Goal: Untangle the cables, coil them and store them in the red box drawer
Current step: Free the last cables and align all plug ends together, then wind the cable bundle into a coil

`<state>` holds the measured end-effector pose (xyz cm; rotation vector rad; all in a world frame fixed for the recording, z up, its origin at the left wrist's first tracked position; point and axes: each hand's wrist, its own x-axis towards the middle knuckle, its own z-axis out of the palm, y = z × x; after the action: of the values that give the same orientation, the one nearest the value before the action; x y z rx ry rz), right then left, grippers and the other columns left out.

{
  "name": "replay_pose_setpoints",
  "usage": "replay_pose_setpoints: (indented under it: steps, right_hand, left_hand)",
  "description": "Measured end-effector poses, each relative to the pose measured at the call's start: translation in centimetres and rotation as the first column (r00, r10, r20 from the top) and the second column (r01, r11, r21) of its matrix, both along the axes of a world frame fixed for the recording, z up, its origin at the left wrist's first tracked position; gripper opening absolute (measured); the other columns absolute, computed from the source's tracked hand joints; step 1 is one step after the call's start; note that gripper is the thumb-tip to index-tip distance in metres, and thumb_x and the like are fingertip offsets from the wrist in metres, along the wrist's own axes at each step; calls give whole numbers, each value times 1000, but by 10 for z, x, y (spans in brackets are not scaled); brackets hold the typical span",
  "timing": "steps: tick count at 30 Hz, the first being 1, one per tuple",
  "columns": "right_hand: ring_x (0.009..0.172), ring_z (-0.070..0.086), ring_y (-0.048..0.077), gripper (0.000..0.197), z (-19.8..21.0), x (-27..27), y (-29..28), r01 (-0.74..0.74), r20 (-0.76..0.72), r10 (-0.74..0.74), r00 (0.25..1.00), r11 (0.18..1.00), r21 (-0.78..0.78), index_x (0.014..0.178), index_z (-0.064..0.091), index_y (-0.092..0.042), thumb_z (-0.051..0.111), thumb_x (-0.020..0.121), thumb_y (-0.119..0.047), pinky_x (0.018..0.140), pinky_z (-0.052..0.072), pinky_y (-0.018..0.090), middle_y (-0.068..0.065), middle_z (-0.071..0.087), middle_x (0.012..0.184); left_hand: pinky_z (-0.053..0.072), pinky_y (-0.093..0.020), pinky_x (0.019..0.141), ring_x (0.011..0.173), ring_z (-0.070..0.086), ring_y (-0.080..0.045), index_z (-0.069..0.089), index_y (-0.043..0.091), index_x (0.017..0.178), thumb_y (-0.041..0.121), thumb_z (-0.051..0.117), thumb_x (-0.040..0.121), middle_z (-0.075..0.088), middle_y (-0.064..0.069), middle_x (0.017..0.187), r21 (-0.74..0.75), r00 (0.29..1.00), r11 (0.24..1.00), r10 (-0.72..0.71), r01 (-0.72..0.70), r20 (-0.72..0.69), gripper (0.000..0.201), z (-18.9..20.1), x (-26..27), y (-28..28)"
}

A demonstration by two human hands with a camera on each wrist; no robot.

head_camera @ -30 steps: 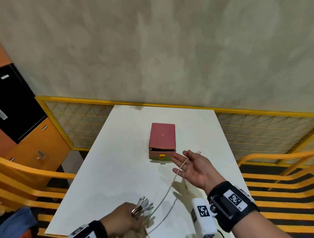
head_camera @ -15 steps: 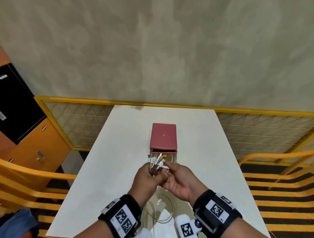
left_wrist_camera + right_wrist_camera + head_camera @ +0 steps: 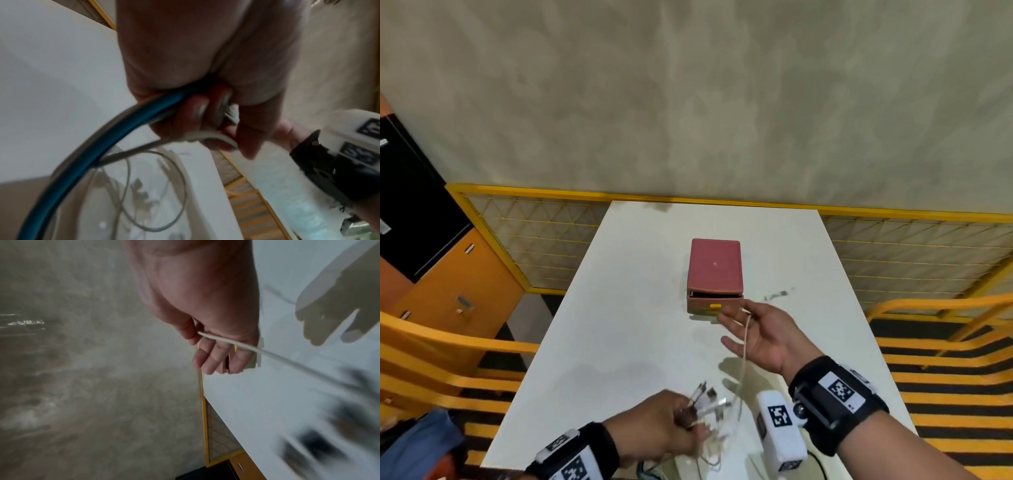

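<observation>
The red box [image 3: 715, 267] stands mid-table, its drawer [image 3: 700, 304] pulled out a little, with a yellow handle [image 3: 715, 306]. My left hand [image 3: 661, 431] is near the table's front edge. It grips a bundle of cables whose connector ends [image 3: 709, 402] fan out above the fist. In the left wrist view my left hand [image 3: 195, 73] curls round a blue cable [image 3: 123, 129] and white cables [image 3: 164, 178] looping below. My right hand [image 3: 760, 332] hovers palm up just right of the drawer, fingers straight. A thin white cable [image 3: 745, 342] runs across it, down to the bundle. The right wrist view shows that cable [image 3: 267, 353] leaving my right hand [image 3: 205, 313].
The white table [image 3: 619, 308] ends at a yellow mesh fence [image 3: 544, 246] below a grey wall. Orange rails [image 3: 448, 342] flank both sides, and an orange and black cabinet [image 3: 431, 274] stands at the left. Loose cable loops [image 3: 709, 459] hang at the table's front edge.
Half a second ago both hands met at the connector ends near the drawer. The left hand has since pulled the bundle back to the front edge, and the right hand has opened beside the drawer.
</observation>
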<state>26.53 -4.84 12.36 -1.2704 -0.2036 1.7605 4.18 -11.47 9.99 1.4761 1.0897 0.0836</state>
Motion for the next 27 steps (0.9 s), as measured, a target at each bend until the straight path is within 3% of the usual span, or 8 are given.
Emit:
replay_pose_setpoints:
  steps: [3,9,13,15,17,18,23,27]
  right_hand:
    - [80,66,23,16,12,10,1,53,1,-53,999,998,33,88,59,-17,47,99,-20,78,47,41,4,67,79]
    - [68,63,21,10,6,12,-32,-328,381,260,887,937,123,98,55,-17,50,100,-25,63,48,32,4,63,72]
    - [72,59,16,7,-7,30,-88,-738,625,597,503,673,-49,90,59,-18,57,91,-25,63,42,33,3,68,79]
    - [87,61,13,8,-6,41,-115,-864,721,660,213,472,-177,90,65,-24,60,86,-29,75,44,29,-5,68,91]
    - [117,49,4,25,8,46,-135,-872,813,575,-92,347,-345,116,63,-29,51,96,-37,86,27,7,-12,59,124]
    - [127,41,1,34,13,50,-143,-844,836,533,-126,385,-373,130,56,-30,46,99,-39,84,19,1,-14,50,138]
    - [131,35,-11,72,23,53,-151,-845,881,471,39,486,-222,140,34,-46,65,78,-65,103,28,10,-32,38,142]
    - [122,54,-4,53,41,22,-130,-707,787,248,565,638,306,122,52,-32,73,76,-50,103,41,24,-18,63,127]
  left_hand:
    - [36,-19,53,45,45,0,64,23,64,20,74,77,53,14,51,-66,994,992,-110,108,-25,16,8,-17,-8]
    - [29,-17,40,38,35,-5,50,12,79,6,62,94,41,11,48,-129,836,878,479,-462,269,20,28,-5,4]
    - [22,-23,45,47,21,-12,44,20,71,15,58,98,25,4,58,-163,772,874,482,-459,414,31,57,20,21]
    - [20,-22,45,48,17,-12,41,20,70,17,57,99,23,3,60,-166,770,898,436,-408,466,33,69,35,23]
    - [20,-21,44,47,17,-11,45,19,73,23,58,98,24,3,60,-171,764,914,403,-369,504,28,75,50,23]
    - [20,-21,44,46,18,-10,48,19,73,26,57,98,25,3,60,-185,758,915,401,-358,514,27,78,56,22]
    - [26,-23,46,42,28,-10,48,15,69,40,53,98,34,1,58,-259,713,904,427,-340,556,38,87,82,11]
    - [30,-25,49,45,33,-14,45,15,65,51,52,92,38,0,55,-107,677,903,387,-416,626,46,112,103,4]
